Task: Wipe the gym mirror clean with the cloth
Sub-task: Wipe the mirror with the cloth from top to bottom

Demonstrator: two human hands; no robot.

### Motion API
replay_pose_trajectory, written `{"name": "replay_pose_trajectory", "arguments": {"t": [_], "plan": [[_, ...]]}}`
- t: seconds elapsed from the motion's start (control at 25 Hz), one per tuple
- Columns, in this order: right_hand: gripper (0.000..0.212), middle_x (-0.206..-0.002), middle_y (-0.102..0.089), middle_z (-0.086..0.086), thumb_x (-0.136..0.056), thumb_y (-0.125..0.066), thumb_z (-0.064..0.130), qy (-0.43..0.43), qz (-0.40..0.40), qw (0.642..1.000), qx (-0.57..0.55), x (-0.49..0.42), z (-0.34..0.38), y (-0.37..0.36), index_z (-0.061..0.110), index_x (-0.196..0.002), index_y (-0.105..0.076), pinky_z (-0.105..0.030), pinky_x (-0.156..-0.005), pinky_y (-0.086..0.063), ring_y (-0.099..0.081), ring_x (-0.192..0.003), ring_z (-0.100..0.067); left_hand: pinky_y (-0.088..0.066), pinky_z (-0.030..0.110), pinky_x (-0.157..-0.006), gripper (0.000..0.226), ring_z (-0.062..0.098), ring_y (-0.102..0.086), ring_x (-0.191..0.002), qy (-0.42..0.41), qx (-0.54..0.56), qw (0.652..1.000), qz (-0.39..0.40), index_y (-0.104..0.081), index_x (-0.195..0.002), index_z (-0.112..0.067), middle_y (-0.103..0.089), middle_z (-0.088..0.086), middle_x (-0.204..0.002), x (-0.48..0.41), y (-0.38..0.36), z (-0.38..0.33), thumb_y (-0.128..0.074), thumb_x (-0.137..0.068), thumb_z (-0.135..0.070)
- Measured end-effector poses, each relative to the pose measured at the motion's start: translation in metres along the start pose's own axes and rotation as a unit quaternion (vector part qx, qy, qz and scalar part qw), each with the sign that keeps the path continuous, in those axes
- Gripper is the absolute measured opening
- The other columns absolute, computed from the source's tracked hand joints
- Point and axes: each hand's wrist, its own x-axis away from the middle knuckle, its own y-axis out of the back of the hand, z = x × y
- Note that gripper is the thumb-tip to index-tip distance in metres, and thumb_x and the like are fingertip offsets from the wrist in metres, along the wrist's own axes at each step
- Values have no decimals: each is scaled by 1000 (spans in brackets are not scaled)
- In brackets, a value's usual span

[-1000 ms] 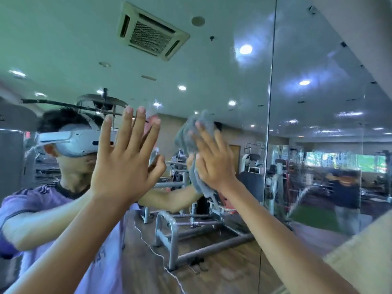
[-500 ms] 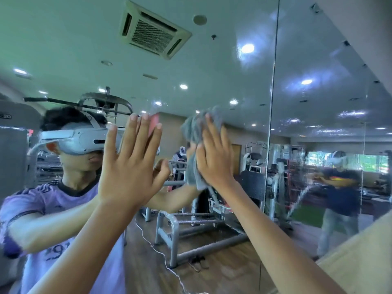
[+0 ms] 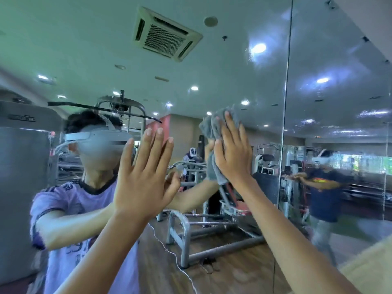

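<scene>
Gym mirror (image 3: 265, 85) met both palms: right hand (image 3: 233, 158) pressed the grey cloth (image 3: 210, 126) with straight fingers; left hand (image 3: 144, 183) lay flat, holding nothing.

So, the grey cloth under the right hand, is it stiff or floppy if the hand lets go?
Probably floppy: the grey cloth bunches in folds above the right hand and a corner hangs limp below the palm. It seems light, since flat fingers pin it to the mirror. Released, it would likely slide down the glass.
</scene>
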Motion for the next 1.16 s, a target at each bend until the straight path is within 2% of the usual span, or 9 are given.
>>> {"name": "replay_pose_trajectory", "arguments": {"t": [0.08, 0.24, 0.32, 0.48, 0.56, 0.76, 0.88, 1.0, 1.16], "plan": [[50, -158, -33, -8, -104, -25, 31, -66, -21, 997, -27, -2, 34, -4, 14, -150, -37, -55, -116, -29, -30, -147, -29, -15, 57, -121, 68, 34, -18, -151, 1, 0, 1000, -1, -31, -154, -6, -21, 17, -163, 0, 0, 0, -33, -100, -47], [47, -159, -27, -4, -106, -23, 31, 192, 63, 979, -11, 69, 16, 7, 23, -153, -26, -52, -120, -22, -24, -148, -31, -14, 57, -121, 63, 33, -15, -152, 0, -7, 1000, 4, -24, -156, -4, -17, 17, -164, 5, 0, 1, -26, -104, -40], [51, -161, -20, -2, -107, -20, 34, 225, 98, 969, 23, 71, -22, 15, 29, -157, -11, -52, -121, -20, -19, -149, -28, -16, 59, -120, 62, 33, -14, -152, 3, -19, 1000, 7, -22, -156, -1, -16, 18, -164, 8, 0, -2, -26, -105, -36], [49, -160, -28, -8, -106, -22, 29, -61, 17, 998, 0, 8, -8, 3, 16, -153, -26, -50, -120, -22, -23, -149, -22, -14, 58, -121, 61, 33, -14, -152, 4, -20, 1000, 12, -21, -156, 0, -15, 18, -164, 8, -1, -4, -23, -104, -34], [49, -160, -30, -8, -106, -24, 30, -99, -12, 994, -45, 2, 35, -2, 13, -151, -34, -49, -122, -19, -24, -149, -23, -14, 57, -121, 62, 33, -15, -152, 4, -10, 1000, 10, -22, -155, -1, -18, 18, -163, 9, -1, -3, -26, -104, -35], [46, -157, -35, -6, -105, -25, 30, 198, 73, 977, -10, 88, 25, 9, 23, -150, -33, -56, -116, -29, -33, -144, -36, -16, 56, -121, 64, 31, -17, -152, -4, 1, 1000, 6, -24, -156, -2, -19, 16, -164, 21, 2, 0, -34, -102, -35], [49, -160, -29, -4, -105, -23, 29, 33, 35, 999, -3, 58, -5, 4, 25, -154, -25, -59, -100, -44, -38, -142, -30, -17, 56, -121, 65, 31, -16, -152, -3, 1, 1000, 9, -25, -155, -2, -18, 16, -164, 31, 3, -2, -41, -100, -33], [49, -159, -32, -6, -103, -29, 26, -120, -26, 991, -43, 26, 28, -3, 16, -150, -38, -57, -110, -36, -36, -143, -28, -18, 56, -121, 66, 30, -15, -152, 0, 1, 1000, 10, -24, -155, -3, -18, 15, -164, 32, 3, -3, -41, -100, -34], [48, -159, -29, -5, -104, -28, 26, 120, 54, 991, -27, 97, 41, 5, 19, -151, -31, -50, -121, -18, -30, -146, -34, -21, 57, -119, 65, 30, -17, -152, 2, 5, 1000, 9, -26, -155, -3, -21, 14, -163, 34, 3, -2, -42, -100, -34]]}}
